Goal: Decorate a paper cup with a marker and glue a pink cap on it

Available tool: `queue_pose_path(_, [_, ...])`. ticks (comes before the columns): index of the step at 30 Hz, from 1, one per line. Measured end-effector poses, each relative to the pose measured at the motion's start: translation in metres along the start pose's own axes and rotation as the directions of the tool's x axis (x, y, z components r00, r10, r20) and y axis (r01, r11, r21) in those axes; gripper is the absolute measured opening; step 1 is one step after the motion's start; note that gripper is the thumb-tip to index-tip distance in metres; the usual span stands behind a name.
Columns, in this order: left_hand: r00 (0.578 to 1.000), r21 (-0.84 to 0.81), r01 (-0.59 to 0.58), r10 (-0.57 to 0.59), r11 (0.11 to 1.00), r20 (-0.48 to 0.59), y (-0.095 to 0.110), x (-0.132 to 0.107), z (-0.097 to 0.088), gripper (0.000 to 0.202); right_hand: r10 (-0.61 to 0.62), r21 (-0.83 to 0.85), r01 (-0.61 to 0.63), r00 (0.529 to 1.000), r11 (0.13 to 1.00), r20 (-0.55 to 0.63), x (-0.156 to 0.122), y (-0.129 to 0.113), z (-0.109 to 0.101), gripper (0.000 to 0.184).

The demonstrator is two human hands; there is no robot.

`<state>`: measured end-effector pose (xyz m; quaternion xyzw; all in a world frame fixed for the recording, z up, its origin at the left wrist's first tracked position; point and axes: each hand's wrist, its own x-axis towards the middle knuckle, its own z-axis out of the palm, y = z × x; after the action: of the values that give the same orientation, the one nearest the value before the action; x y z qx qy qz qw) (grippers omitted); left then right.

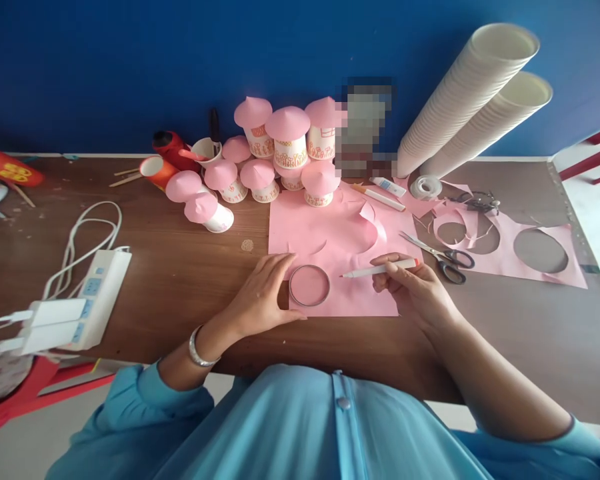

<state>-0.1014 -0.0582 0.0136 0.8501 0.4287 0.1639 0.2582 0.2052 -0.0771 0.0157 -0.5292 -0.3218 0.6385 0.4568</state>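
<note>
A thin round ring lies flat on the near part of a pink paper sheet, with the pink showing through it. My left hand rests just left of the ring, thumb and fingers spread apart around that side; whether the fingertips touch it I cannot tell. In my right hand is a white marker pen with a red end, held between thumb and fingers. Its tip points left, over the paper close to the ring. A curved cut shows in the sheet farther back.
Scissors lie right of the sheet, beside pink scraps with round holes and a tape roll. Two tall paper-cup stacks lean at the wall. Several cups with pink cone roofs stand behind. A power strip lies left.
</note>
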Motion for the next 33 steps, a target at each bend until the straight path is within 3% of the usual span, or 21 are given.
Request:
queue_pose_path(4, [0.993, 0.123, -0.109, 0.102, 0.986, 0.062, 0.001, 0.009, 0.013, 0.097, -0.041, -0.021, 0.042, 0.999, 0.999, 0.01, -0.001, 0.0, -0.001, 0.039])
queue_pose_path(8, [0.985, 0.149, -0.166, 0.156, 0.975, 0.076, 0.0, 0.017, 0.012, 0.079, -0.08, -0.027, 0.08, 0.997, 0.996, 0.007, 0.0, 0.002, -0.006, 0.035])
queue_pose_path(17, [0.987, 0.119, -0.137, 0.126, 0.983, 0.098, -0.001, 0.017, 0.006, 0.093, -0.063, 0.033, 0.063, 0.998, 0.997, 0.002, 0.002, 0.005, -0.006, 0.03])
queue_pose_path(21, [0.991, 0.032, -0.113, 0.111, 0.993, 0.073, 0.0, 0.013, 0.005, 0.088, -0.036, 0.017, 0.036, 0.999, 0.999, -0.007, 0.005, 0.009, -0.007, 0.029])
queue_pose_path(33, [0.992, 0.0, -0.121, 0.121, 0.993, 0.038, -0.004, -0.002, 0.011, 0.111, -0.057, -0.058, 0.056, 0.998, 0.997, -0.008, 0.008, 0.011, -0.007, 0.031])
